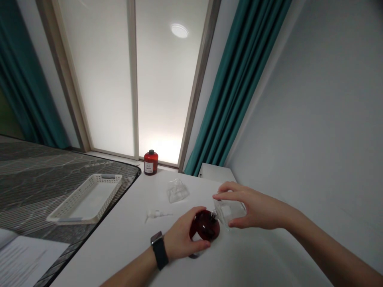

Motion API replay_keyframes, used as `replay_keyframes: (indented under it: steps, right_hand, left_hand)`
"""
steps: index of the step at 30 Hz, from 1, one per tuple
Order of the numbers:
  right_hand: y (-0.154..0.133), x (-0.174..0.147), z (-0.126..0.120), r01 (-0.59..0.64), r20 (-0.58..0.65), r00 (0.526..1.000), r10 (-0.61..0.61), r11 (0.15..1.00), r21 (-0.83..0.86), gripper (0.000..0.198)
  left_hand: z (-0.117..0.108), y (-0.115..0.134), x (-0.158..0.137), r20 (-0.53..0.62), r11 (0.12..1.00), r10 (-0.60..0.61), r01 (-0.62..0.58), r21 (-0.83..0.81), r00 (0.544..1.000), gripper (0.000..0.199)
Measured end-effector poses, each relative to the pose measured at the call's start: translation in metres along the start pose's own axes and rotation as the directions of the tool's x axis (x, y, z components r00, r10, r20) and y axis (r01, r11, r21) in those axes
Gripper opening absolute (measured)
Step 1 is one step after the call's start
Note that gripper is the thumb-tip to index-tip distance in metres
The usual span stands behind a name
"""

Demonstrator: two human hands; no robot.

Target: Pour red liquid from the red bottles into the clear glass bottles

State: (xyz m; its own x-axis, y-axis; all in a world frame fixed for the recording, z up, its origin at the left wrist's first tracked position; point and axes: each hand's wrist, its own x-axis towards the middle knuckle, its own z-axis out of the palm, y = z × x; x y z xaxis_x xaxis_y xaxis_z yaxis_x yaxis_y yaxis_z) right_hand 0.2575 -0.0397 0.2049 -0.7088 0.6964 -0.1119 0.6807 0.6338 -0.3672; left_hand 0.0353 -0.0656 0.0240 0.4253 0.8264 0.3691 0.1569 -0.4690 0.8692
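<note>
My left hand [186, 235] is wrapped round a dark red bottle [206, 225] low over the white table, its neck tipped to the right. In my right hand [249, 203] lies a clear bottle [229, 211], held on its side with the mouth pointing left. The two bottle necks meet, or nearly so; I cannot tell whether liquid passes between them. Left of my hands, a white pump head [156, 214] with a thin tube rests on the table. Beyond it sits a crumpled clear plastic bag [177, 191].
Another red bottle [151, 163] with a black cap stands at the table's far edge. On the dark grey patterned surface to the left are a white perforated basket [86, 198] and printed papers [31, 261]. A white cabinet [217, 172] stands beyond, near the green curtain [236, 87].
</note>
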Motion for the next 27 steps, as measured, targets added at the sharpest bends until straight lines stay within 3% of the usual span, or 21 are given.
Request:
replay_keyframes:
  steps: [16,23,27]
  right_hand:
    - [0.034,-0.023,0.047,-0.005,-0.197,0.980,0.038,0.986,0.166,0.062]
    - [0.044,-0.031,0.063,-0.001,-0.355,0.931,0.080,0.976,0.218,0.073]
    - [0.046,-0.034,0.079,0.055,-0.435,0.892,0.121,0.927,0.372,0.073]
  left_hand:
    - [0.000,-0.007,-0.002,0.018,0.999,-0.031,0.031,0.024,0.999,0.078]
    - [0.001,-0.007,0.003,-0.025,0.997,-0.038,0.036,-0.072,0.999,0.073]
    - [0.001,-0.009,0.004,-0.028,0.998,-0.049,0.048,-0.041,0.998,0.073]
